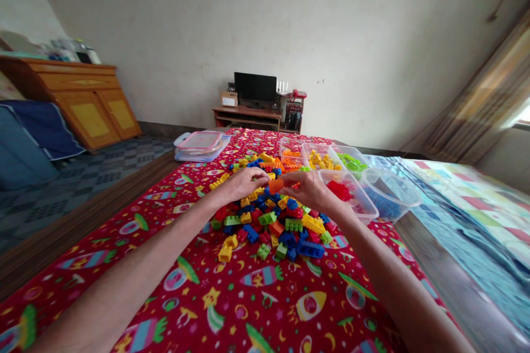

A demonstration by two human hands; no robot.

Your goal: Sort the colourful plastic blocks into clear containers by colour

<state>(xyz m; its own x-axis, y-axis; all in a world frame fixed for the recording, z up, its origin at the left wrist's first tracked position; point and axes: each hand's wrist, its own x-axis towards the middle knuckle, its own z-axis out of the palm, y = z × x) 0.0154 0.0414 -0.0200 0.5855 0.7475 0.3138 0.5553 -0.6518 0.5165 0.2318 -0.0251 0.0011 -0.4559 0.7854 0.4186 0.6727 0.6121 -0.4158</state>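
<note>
My right hand (pixel 309 190) is closed, its fingertips pinching an orange toy building brick (pixel 275 185) above the pile. Close beside it, my left hand (pixel 247 183) has its fingers curled together; what they hold, if anything, is hidden. Under both hands spreads a heap of mixed bricks (pixel 269 218) in red, blue, yellow, green and orange. To the right stand clear plastic containers sorted by colour: orange bricks (pixel 292 164), yellow bricks (pixel 325 161), green bricks (pixel 351 162) and red bricks (pixel 339 191). A round tub (pixel 408 198) holds blue ones.
The bricks lie on a red patterned cloth (pixel 207 298). Stacked container lids (pixel 201 142) sit at the far left of the cloth. A bed with a patchwork cover (pixel 467 190) adjoins on the right. Behind are a desk with a monitor (pixel 255 87) and a wooden cabinet (pixel 89 102).
</note>
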